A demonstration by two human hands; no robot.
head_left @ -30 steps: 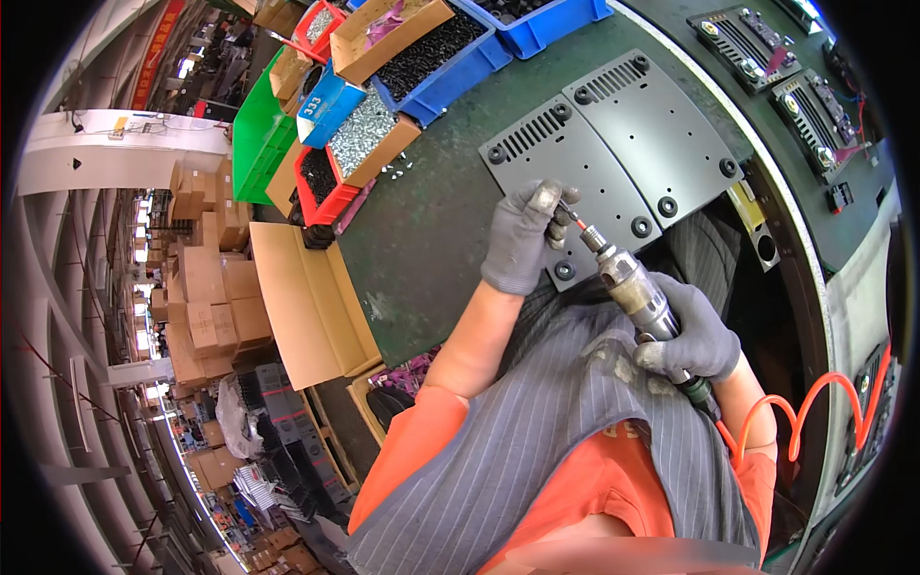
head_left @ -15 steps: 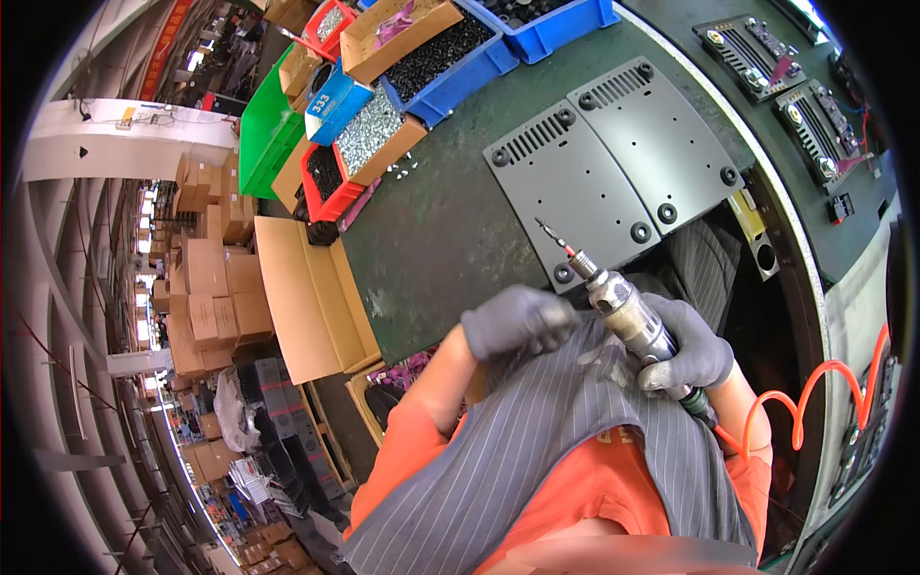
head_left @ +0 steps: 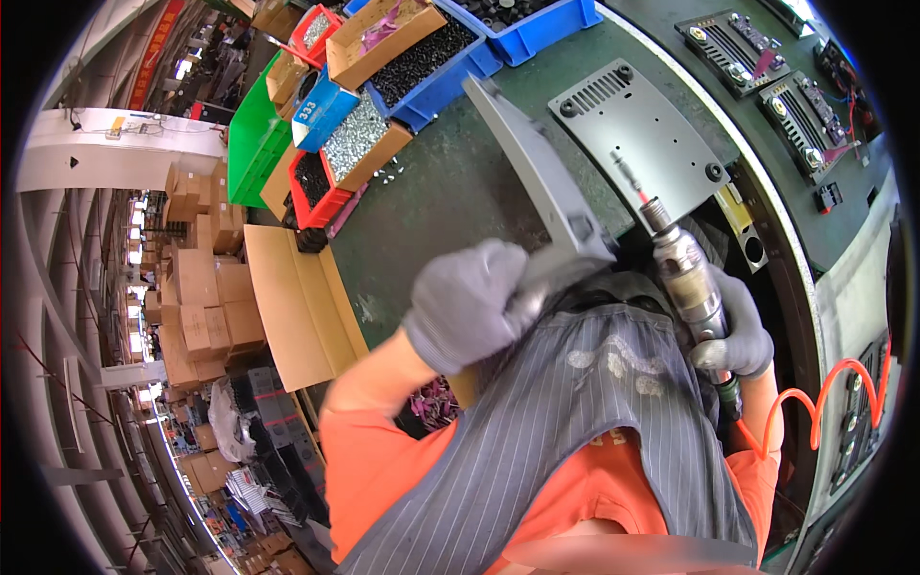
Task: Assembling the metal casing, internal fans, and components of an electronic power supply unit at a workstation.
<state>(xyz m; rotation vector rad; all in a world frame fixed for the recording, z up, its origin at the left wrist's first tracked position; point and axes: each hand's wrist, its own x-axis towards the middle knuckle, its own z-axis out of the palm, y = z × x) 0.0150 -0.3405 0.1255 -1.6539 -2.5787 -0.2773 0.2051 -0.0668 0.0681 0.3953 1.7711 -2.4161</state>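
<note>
My gloved left hand is closed at the near end of a grey metal panel, which is tipped up on its edge above the bench; motion blurs the fingertips. In my gloved right hand is a pneumatic screwdriver, its bit pointing up and away from me. Past the bit, a second grey panel lies flat, with a row of slots at its far end and round black feet at its corners. A coiled orange air hose runs from the tool's rear end.
Blue bins of small black parts stand at the back of the green bench. Beside them are a carton of silver screws and a red bin. An open cardboard box sits at left. Circuit-board assemblies lie at far right.
My left hand has gone to the left panel, which has risen from lying flat to standing on edge. My right hand and the screwdriver have shifted to the right.
</note>
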